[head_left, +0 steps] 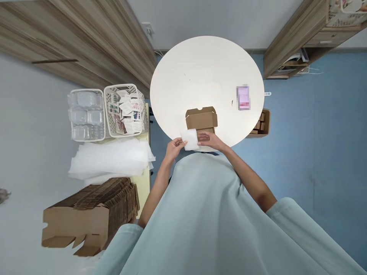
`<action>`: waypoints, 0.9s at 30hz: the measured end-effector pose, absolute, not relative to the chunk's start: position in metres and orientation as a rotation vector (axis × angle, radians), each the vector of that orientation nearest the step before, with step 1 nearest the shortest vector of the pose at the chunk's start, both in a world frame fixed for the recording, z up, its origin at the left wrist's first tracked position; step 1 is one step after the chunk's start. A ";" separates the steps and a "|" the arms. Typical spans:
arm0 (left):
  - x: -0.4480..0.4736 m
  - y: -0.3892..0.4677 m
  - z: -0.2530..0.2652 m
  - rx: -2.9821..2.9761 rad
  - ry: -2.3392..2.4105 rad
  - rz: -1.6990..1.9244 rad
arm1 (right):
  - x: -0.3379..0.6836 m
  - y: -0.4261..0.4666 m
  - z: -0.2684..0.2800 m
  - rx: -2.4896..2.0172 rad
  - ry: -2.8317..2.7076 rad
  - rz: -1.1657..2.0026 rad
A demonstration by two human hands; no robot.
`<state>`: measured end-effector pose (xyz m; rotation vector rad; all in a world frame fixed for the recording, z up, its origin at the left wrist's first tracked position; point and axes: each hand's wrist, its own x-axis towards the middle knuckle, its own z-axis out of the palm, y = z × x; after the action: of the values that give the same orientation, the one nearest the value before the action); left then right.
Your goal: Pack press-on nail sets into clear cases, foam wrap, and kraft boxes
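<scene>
A white, folded packet of foam wrap (189,139) is held between my two hands at the near edge of the round table. My left hand (174,148) pinches its left side between thumb and fingers. On the opposite side, my right hand (210,140) grips the right edge with its thumb below and fingers above. Just beyond the packet lies a brown cardboard box (201,119) with its lid raised, partly covered by my right hand and the wrap. Whether anything is inside the wrap cannot be seen.
The white round table (206,68) also bears a blurred pinkish-purple item (243,97). To the left stand a basket of small packets (126,110), a basket of clear plastic containers (86,114), foam sheets (111,158) and flattened cardboard boxes (94,214). A carton (266,124) sits low on the right.
</scene>
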<state>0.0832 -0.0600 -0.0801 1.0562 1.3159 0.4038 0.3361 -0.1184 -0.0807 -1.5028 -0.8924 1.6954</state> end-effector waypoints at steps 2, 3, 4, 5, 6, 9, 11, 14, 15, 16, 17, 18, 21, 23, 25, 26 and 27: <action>0.100 -0.060 -0.085 1.050 1.277 0.388 | 0.340 -0.119 -0.084 -1.433 -0.818 1.747; 0.107 -0.059 -0.088 1.048 1.273 0.380 | 0.342 -0.120 -0.086 -1.421 -0.781 1.761; 0.115 -0.058 -0.092 1.047 1.281 0.365 | 0.345 -0.121 -0.089 -1.428 -0.749 1.764; 0.121 -0.056 -0.095 1.046 1.301 0.344 | 0.347 -0.122 -0.092 -1.452 -0.723 1.755; 0.128 -0.055 -0.099 1.045 1.330 0.320 | 0.350 -0.123 -0.096 -1.489 -0.704 1.735; 0.147 -0.052 -0.111 1.052 1.457 0.244 | 0.354 -0.123 -0.108 -1.655 -0.704 1.630; 0.158 -0.050 -0.119 1.116 1.555 0.167 | 0.354 -0.120 -0.117 -1.813 -0.755 1.547; 0.174 -0.049 -0.128 1.313 1.644 0.015 | 0.351 -0.115 -0.124 -2.089 -0.912 1.414; 0.178 -0.048 -0.130 1.372 1.651 -0.025 | 0.350 -0.114 -0.126 -2.172 -0.980 1.376; 0.181 -0.049 -0.132 1.418 1.652 -0.059 | 0.348 -0.113 -0.126 -2.242 -1.053 1.348; 0.184 -0.049 -0.134 1.451 1.651 -0.091 | 0.346 -0.113 -0.126 -2.299 -1.125 1.332; 0.187 -0.049 -0.135 1.475 1.651 -0.123 | 0.344 -0.112 -0.126 -2.347 -1.192 1.323; 0.194 -0.051 -0.137 1.538 1.664 -0.221 | 0.339 -0.111 -0.124 -2.460 -1.354 1.301; 0.198 -0.053 -0.137 1.584 1.669 -0.282 | 0.336 -0.110 -0.124 -2.517 -1.432 1.284; 0.202 -0.055 -0.136 1.623 1.672 -0.331 | 0.333 -0.108 -0.124 -2.555 -1.498 1.262; 0.204 -0.055 -0.135 1.641 1.672 -0.350 | 0.332 -0.107 -0.124 -2.567 -1.531 1.250; 0.206 -0.056 -0.134 1.664 1.666 -0.362 | 0.331 -0.106 -0.125 -2.572 -1.567 1.235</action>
<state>0.2061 -0.0563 -0.1336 1.6638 1.6655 -0.3625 0.3310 -0.1059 -0.1246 -2.5724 -1.5669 1.2351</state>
